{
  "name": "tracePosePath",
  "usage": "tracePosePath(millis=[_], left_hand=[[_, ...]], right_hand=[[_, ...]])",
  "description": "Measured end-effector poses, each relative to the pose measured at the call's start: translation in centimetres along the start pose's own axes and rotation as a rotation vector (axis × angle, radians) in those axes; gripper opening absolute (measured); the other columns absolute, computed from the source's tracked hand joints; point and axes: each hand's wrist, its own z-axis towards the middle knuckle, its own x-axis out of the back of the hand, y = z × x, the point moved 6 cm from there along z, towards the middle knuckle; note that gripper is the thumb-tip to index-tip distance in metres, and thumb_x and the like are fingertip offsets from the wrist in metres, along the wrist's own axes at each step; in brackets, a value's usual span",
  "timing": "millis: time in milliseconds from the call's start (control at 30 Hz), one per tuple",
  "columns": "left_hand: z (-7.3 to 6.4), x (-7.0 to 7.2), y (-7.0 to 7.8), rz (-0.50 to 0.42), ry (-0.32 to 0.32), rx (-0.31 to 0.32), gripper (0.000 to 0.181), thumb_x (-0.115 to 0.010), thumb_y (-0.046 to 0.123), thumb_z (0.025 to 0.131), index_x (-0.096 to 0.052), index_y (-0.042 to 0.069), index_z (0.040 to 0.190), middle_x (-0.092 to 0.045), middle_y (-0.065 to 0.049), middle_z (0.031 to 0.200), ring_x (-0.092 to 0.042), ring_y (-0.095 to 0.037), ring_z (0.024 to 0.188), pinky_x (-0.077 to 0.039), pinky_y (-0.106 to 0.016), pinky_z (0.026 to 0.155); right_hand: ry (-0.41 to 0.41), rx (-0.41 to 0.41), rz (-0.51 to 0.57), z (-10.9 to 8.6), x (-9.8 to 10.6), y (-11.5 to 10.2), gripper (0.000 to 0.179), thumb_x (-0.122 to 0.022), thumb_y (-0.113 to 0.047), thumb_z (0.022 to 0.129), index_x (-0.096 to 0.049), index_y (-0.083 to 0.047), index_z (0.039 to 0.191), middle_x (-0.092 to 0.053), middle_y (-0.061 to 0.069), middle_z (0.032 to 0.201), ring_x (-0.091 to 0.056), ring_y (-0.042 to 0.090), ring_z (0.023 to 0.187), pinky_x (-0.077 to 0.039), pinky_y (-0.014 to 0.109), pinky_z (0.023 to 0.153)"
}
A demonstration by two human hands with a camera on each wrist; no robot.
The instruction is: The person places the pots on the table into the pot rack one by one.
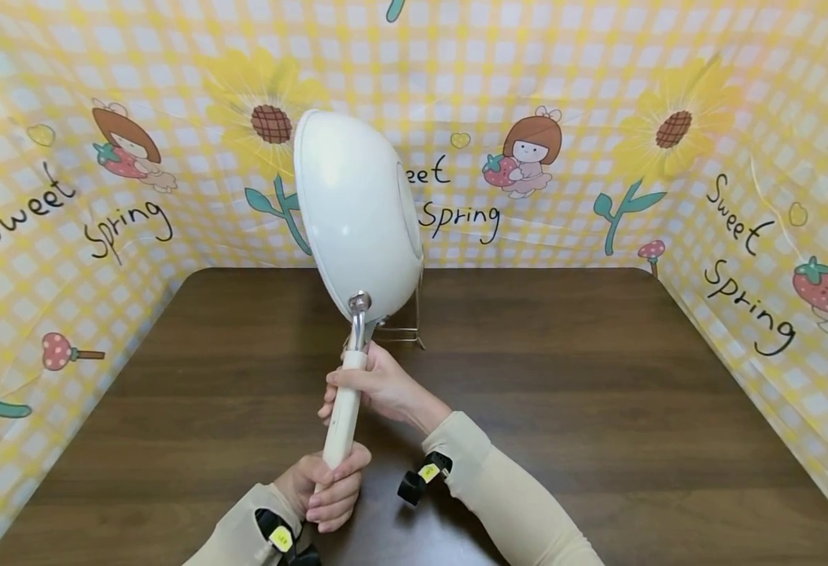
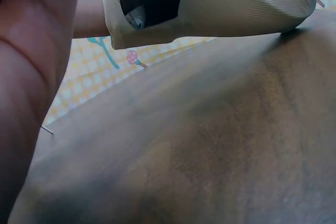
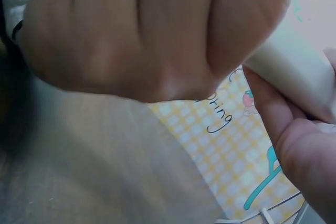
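A white wok-like pan (image 1: 357, 212) stands on its side in the air, its rounded outside and base turned to the right. A metal neck joins it to a cream handle (image 1: 344, 417). My left hand (image 1: 329, 487) grips the handle's lower end, its fingers wrapped round it. Higher up, close below the metal neck, my right hand (image 1: 381, 385) holds the same handle with the thumb across it. In the right wrist view, the left hand's curled fingers (image 3: 131, 35) fill the top, with the handle (image 3: 294, 69) running to the right hand. The pan's inside is hidden.
Behind the pan, a thin wire rack (image 1: 414, 326) stands on the brown wooden table (image 1: 562, 377), partly covered by it. A yellow checked cloth (image 1: 456, 47) with printed figures and flowers encloses the back and sides. Black cameras are strapped to both wrists.
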Motion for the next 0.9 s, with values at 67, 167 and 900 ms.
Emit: tracePosePath(millis=[67, 167, 900], left_hand=[[-0.1, 0.1, 0.0, 0.01, 0.013, 0.016, 0.03, -0.056, 0.026, 0.1, -0.036, 0.014, 0.08, -0.031, -0.003, 0.04, -0.032, -0.019, 0.025, -0.029, -0.035, 0.026], [-0.5, 0.5, -0.1, 0.019, 0.03, 0.034, 0.03, -0.057, 0.026, 0.099, -0.037, 0.015, 0.08, -0.031, -0.004, 0.04, -0.032, -0.019, 0.026, -0.031, -0.034, 0.028], [-1.9, 1.9, -1.7, -0.007, 0.116, 0.073, 0.026, -0.06, 0.021, 0.093, -0.04, 0.014, 0.078, -0.033, -0.003, 0.041, -0.032, -0.02, 0.027, -0.039, -0.031, 0.038]], right_hand=[[0.01, -0.003, 0.021, -0.1, 0.1, 0.0, 0.028, -0.044, 0.014, 0.092, -0.036, -0.011, 0.102, -0.067, 0.006, 0.072, -0.071, 0.02, 0.064, -0.06, 0.04, 0.062], [0.027, -0.006, 0.026, 0.0, 0.4, 0.1, 0.029, -0.044, 0.015, 0.092, -0.036, -0.011, 0.102, -0.067, 0.007, 0.07, -0.071, 0.02, 0.062, -0.06, 0.039, 0.061], [0.027, -0.038, -0.036, -0.1, 0.6, 1.7, 0.027, -0.048, 0.011, 0.092, -0.037, -0.011, 0.102, -0.066, 0.004, 0.069, -0.07, 0.019, 0.06, -0.06, 0.037, 0.059]])
